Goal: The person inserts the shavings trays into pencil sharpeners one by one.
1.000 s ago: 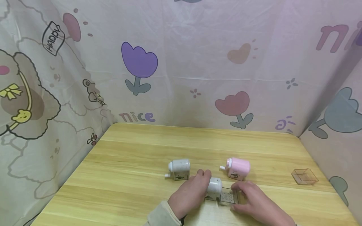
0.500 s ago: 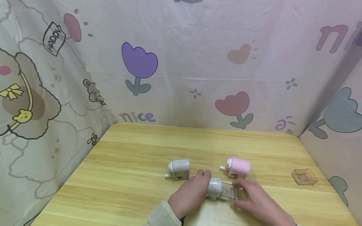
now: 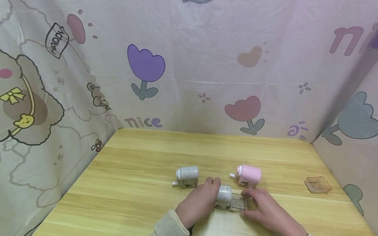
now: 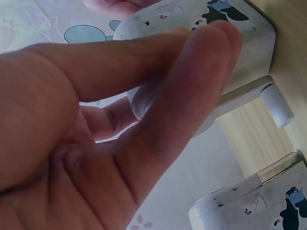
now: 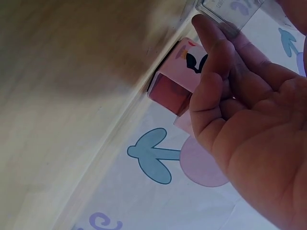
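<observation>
My left hand (image 3: 198,203) grips a white hand-crank pencil sharpener (image 3: 224,194) from its left side; in the left wrist view the fingers curl round the front end of that same sharpener (image 4: 244,45), near its crank (image 4: 277,105). At its right end, my right hand (image 3: 267,208) pinches a clear shavings drawer (image 3: 237,203) between thumb and fingers. Grey bits show in the drawer, which lies against the sharpener's right side, mostly outside the body. How far its inner end enters cannot be told. A corner of the clear drawer (image 5: 235,12) shows at the top of the right wrist view.
A second white sharpener (image 3: 189,177) stands behind my left hand. Behind my right hand is a pink sharpener (image 3: 249,176). Farther right, an orange-tinted clear drawer (image 3: 318,185) lies on the wooden table (image 3: 141,154). A printed curtain (image 3: 195,65) hangs round the table.
The drawer and my right fingers shifted slightly up and away, then came back down a little at the sharpener's right end. My left hand and the white sharpener stay in place.
</observation>
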Available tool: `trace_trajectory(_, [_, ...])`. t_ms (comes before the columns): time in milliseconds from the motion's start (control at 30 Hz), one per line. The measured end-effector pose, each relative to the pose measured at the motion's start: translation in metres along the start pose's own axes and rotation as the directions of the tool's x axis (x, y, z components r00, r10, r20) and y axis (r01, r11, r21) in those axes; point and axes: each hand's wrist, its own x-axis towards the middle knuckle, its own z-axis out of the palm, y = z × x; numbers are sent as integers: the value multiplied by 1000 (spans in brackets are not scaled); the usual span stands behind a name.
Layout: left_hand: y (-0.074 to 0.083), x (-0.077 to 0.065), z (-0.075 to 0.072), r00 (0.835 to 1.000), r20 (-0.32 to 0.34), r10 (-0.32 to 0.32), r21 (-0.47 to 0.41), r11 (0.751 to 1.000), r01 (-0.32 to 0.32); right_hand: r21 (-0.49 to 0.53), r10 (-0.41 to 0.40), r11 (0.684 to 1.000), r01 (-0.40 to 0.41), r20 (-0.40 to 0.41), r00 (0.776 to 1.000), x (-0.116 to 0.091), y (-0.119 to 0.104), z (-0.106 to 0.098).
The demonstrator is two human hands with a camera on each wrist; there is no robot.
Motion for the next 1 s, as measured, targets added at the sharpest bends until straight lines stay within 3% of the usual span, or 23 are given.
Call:
trace_trajectory(733, [4, 0, -1, 1000, -3, -11, 72, 997, 11, -48, -45, 998, 45, 8, 999, 3, -3, -2])
trace_trajectory(1000, [2, -1, 0, 1000, 5, -17, 6, 1000, 17, -24, -30, 999, 29, -31, 999, 4, -6, 5])
